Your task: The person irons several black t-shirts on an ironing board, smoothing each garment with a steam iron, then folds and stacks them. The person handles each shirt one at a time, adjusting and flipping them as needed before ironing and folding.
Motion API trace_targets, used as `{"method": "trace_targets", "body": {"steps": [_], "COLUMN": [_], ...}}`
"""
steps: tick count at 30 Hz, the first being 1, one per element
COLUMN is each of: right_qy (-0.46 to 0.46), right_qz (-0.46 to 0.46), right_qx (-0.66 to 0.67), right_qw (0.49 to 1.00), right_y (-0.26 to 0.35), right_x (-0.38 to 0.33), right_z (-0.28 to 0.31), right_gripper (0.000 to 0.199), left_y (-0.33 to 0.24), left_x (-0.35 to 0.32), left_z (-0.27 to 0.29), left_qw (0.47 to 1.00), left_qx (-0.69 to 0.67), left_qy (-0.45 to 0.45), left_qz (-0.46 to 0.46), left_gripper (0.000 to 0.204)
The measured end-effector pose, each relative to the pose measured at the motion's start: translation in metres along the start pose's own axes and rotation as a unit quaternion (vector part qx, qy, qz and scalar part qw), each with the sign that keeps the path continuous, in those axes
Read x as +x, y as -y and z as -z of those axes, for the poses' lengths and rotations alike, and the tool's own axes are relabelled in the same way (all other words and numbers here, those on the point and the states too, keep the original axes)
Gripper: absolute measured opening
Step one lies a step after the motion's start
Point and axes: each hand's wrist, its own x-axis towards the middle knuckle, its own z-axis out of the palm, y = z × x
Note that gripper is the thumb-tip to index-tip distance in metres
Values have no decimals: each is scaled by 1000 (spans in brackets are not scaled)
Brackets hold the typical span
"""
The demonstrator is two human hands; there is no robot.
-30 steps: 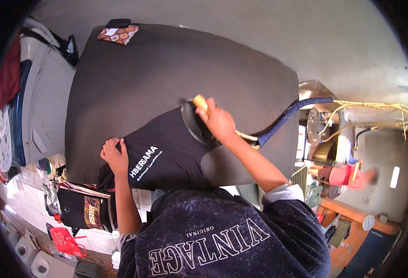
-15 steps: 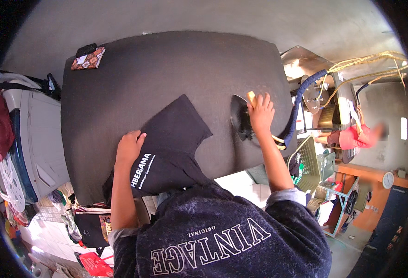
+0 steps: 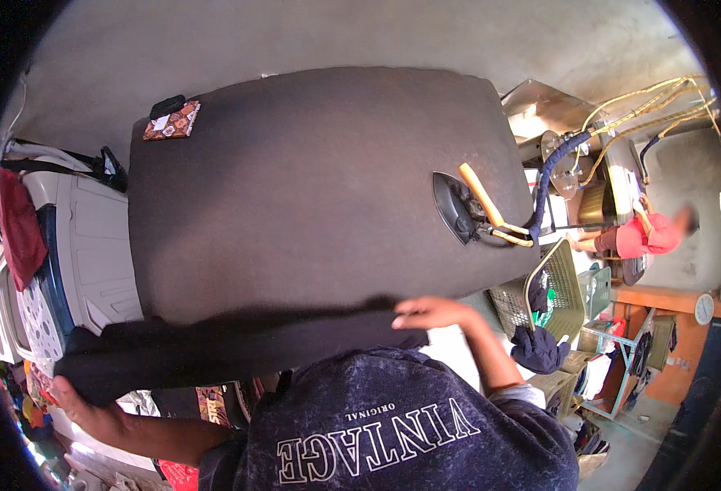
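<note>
Currently, a dark garment (image 3: 242, 352) is being held along the near edge of the tabletop (image 3: 319, 196), sweeping from eight o'clock of the view round towards five. Its left end is being supported by the left hand (image 3: 97, 416) at eight o'clock, out beyond the tabletop's near corner; the fingertips are being partly hidden by the cloth, so whether it is being pinched cannot be told. At between four and five o'clock, its far edge is being touched by the right hand (image 3: 438, 313), the fingers being kept fairly straight; a pinch there cannot be told either.

Between two and three o'clock, an iron (image 3: 450, 209) is being left untouched on the tabletop, its cable (image 3: 555, 168) being wrapped in blue. A patterned pad (image 3: 170, 123) is being kept well apart at ten o'clock.

Judging by this, the cloth is apparently being turned or straightened between passes of ironing. Probably, an even hold at both ends is being called for, with the cloth being laid smooth and kept clear of the iron.
</note>
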Motion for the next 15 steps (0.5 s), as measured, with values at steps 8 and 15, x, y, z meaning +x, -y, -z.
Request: {"method": "trace_targets", "body": {"steps": [8, 15], "right_qy": [-411, -594], "right_qz": [183, 90], "right_qx": [-190, -270], "right_qw": [873, 753], "right_y": [124, 37], "right_x": [42, 60], "right_z": [146, 111], "right_gripper": [36, 32], "left_y": [89, 265], "left_x": [178, 104], "left_z": [-66, -61], "left_qw": [904, 884], "left_qx": [376, 422], "left_qy": [107, 193], "left_qz": [-172, -55], "left_gripper": [46, 54]}}
